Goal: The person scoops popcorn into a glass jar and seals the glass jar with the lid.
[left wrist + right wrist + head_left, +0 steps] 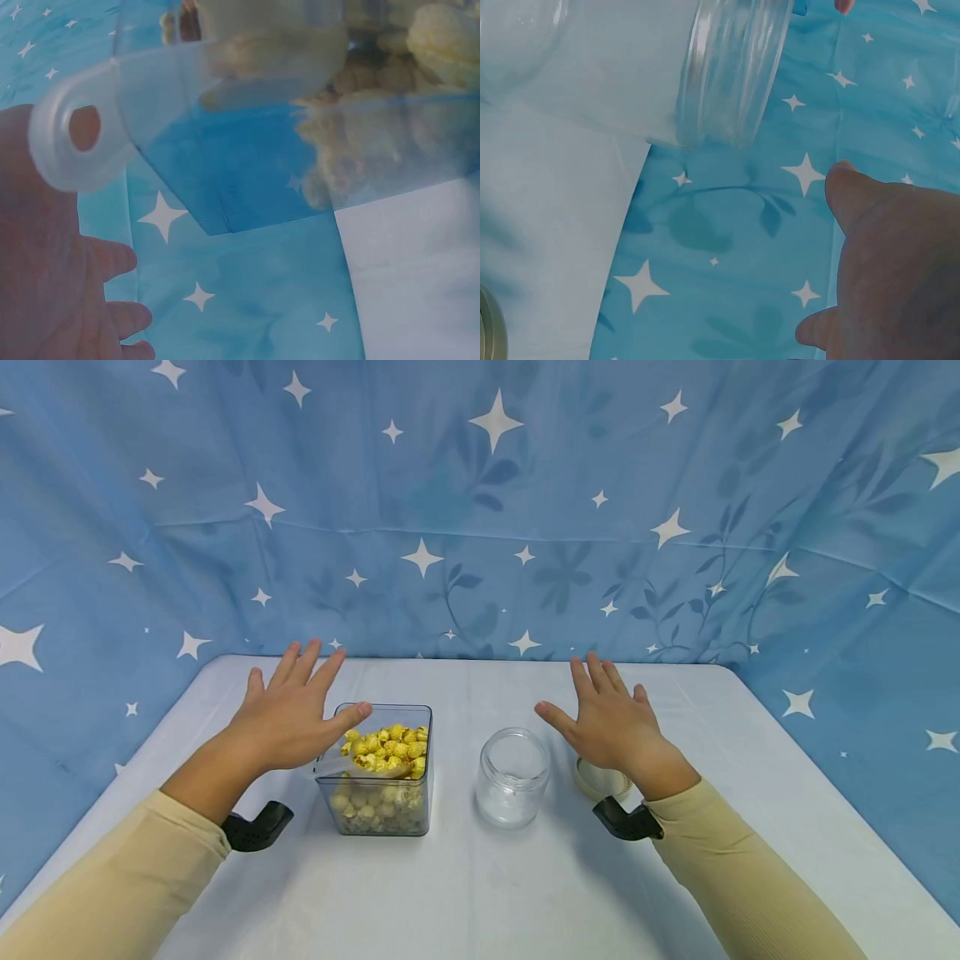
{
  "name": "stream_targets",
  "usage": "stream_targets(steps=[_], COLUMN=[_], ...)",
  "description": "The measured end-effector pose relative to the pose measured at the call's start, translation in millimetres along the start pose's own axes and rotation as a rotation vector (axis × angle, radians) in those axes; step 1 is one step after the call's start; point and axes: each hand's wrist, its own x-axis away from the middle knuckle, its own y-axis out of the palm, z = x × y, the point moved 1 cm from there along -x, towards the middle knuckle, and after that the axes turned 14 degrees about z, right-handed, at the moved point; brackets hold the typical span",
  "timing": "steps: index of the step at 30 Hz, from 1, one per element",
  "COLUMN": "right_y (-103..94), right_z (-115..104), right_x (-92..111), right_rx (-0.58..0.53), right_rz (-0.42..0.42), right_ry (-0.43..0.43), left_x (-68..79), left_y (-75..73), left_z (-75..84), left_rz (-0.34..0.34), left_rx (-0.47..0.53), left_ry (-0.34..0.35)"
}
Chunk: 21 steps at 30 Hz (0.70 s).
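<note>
My left hand [288,722] is spread with straight fingers above the table, beside and partly over the left edge of a clear square box [411,713]. Yellow popcorn [382,747] fills much of that box. A translucent scoop [56,142] rests in it, its holed handle sticking out over the side near the left hand. My right hand [611,727] hovers, fingers also extended, to the right of a clear jar [512,789]. The jar stands upright without a lid, its threaded rim [735,75] showing in the right wrist view. Partly hidden behind the right hand lies a round lid [600,783].
A white cloth [465,893] covers the table. Behind and around it hangs a blue curtain [480,510] with white stars. Black wrist cameras [258,827] are strapped below both hands.
</note>
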Motion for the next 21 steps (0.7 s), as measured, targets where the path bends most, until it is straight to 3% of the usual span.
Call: stream_targets(steps=[5, 10, 17, 21], right_y=[-1.0, -0.6, 2.8, 2.7], right_z=[0.4, -3.1, -20.5, -35.1], right_x=[0.1, 3.7, 10.2, 14.4], right_rx=[-0.009, -0.092, -0.301, -0.456], right_rz=[0.014, 0.085, 0.211, 0.241], right_ry=[-0.004, -0.034, -0.17, -0.247], left_x=[0.8, 3.4, 11.4, 18.9], left_y=[-0.5, 1.1, 6.4, 11.0], left_z=[1.3, -3.8, -14.1, -19.7], left_rz=[0.008, 0.066, 0.104, 0.128], left_rx=[0.016, 0.094, 0.261, 0.333], left_ry=[-0.007, -0.019, -0.057, -0.075])
